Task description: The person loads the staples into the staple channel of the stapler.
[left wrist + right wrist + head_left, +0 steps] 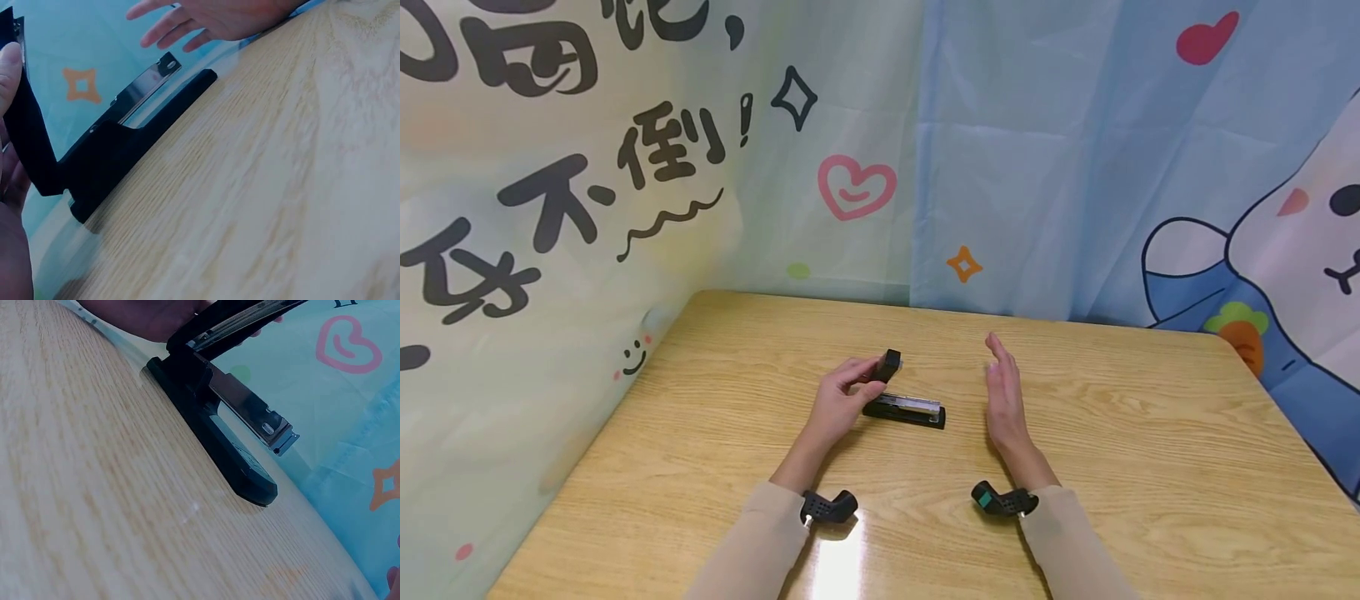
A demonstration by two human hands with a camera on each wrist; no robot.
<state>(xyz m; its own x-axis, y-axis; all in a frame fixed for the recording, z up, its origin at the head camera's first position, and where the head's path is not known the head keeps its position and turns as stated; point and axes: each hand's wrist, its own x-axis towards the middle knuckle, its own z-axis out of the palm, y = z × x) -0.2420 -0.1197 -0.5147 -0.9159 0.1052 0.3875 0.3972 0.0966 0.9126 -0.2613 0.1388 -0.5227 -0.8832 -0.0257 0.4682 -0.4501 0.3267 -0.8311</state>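
Note:
A black stapler [904,410] stands on the wooden table with its top arm swung up and its metal staple channel [250,406] exposed. My left hand [838,400] grips the raised top arm [887,365] between thumb and fingers; in the left wrist view the thumb [7,75] lies against that arm. To the right of the stapler, apart from it, my right hand [1006,396] is held edge-on with straight fingers and nothing in it. The left wrist view shows those spread fingers [169,28] beyond the stapler's front end. Whether staples lie in the channel, I cannot tell.
The wooden table [1150,450] stretches to both sides, its back edge against a printed curtain [1015,167]. Each wrist wears a black camera, the left one [830,507] and the right one [1003,500], close above the table's front part.

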